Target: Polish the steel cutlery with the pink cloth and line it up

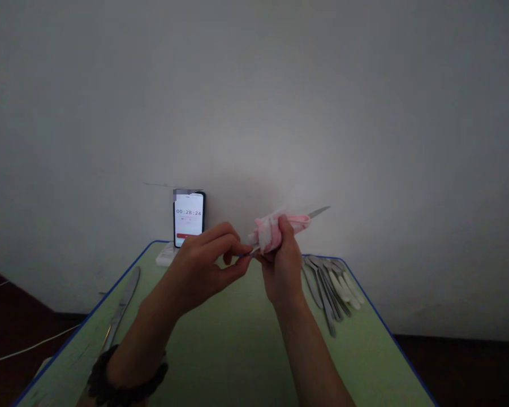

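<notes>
My right hand (pixel 282 263) is closed around a pink and white cloth (pixel 269 232), which is wrapped about a table knife (pixel 321 211). The knife's grey blade tip sticks out of the cloth to the upper right. My left hand (pixel 207 263) pinches the knife's other end, a thin piece showing just left of the cloth. Both hands are raised above the green table (pixel 229 350). The middle of the knife is hidden by the cloth and my right fingers.
Several spoons and other cutlery (pixel 328 288), some with white handles, lie at the table's right. Another table knife (pixel 125 299) rests at the left, beside my forearm. A phone (pixel 189 217) showing a timer stands on a white stand (pixel 165 255) by the wall.
</notes>
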### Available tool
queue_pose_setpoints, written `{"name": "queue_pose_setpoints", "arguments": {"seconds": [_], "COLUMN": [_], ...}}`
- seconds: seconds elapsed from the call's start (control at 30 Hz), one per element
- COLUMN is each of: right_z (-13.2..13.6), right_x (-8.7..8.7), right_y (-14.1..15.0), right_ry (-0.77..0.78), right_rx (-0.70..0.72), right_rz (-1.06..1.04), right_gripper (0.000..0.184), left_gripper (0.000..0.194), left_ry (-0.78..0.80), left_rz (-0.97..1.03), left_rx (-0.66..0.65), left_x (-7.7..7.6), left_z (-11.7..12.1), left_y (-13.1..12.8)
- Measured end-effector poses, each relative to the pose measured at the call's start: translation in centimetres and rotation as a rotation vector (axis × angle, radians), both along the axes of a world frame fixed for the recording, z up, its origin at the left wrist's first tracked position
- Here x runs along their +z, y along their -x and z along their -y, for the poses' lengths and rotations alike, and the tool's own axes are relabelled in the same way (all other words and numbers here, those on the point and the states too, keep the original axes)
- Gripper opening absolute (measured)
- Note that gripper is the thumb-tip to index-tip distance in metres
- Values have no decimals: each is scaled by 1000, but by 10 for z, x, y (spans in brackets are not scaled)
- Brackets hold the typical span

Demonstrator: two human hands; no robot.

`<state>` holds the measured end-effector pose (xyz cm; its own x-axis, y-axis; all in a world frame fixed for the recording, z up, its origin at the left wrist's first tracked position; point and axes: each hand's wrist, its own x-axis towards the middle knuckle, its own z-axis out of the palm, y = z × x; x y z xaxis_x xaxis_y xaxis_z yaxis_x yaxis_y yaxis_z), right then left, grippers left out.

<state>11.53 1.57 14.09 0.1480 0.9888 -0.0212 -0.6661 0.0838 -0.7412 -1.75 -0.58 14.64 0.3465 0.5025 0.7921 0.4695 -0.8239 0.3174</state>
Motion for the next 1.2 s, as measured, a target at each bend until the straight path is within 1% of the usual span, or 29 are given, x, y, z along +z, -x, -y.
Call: {"name": "queue_pose_setpoints", "arguments": {"seconds": [0.1,0.17,0.37,0.57,0.67,0.73,0.8,0.93,1.03,1.13,1.2], "right_z": [2,3,-1,-5,-6,-6,-6,-3,1,3,3], "right_x": [-3,-5,-3,4,9,12,13,6,-4,-12,-14], "right_y": [6,6,-2,-14,-23,-26,-25,-10,7,17,18], "right_ry": [31,37,-17,-64,-82,-77,-55,-7,-10,5,7], "right_rx": [55,58,-31,-98,-165,-209,-222,-127,-31,18,31], "right_rz": [42,66,94,3,-24,-54,-84,-32,22,25,37], "right_gripper": [30,32,31,32,32,30,28,26,25,27,28], "left_gripper": [11,12,9,7,6,6,5,5,11,14,13], "left_ry": [10,10,-23,-13,12,23,27,10,-21,-43,-54], "left_rz": [-8,-13,-13,-10,-16,-17,-20,-34,-52,-75,-89], "left_rx": [0,4,18,29,21,8,-4,-3,19,47,59], "left_x": [0,1,1,1,1,0,0,1,1,1,1], "left_z": [0,0,0,0,0,0,0,0,0,0,0], "left_y": [-1,-1,3,8,9,8,6,4,2,1,1]}}
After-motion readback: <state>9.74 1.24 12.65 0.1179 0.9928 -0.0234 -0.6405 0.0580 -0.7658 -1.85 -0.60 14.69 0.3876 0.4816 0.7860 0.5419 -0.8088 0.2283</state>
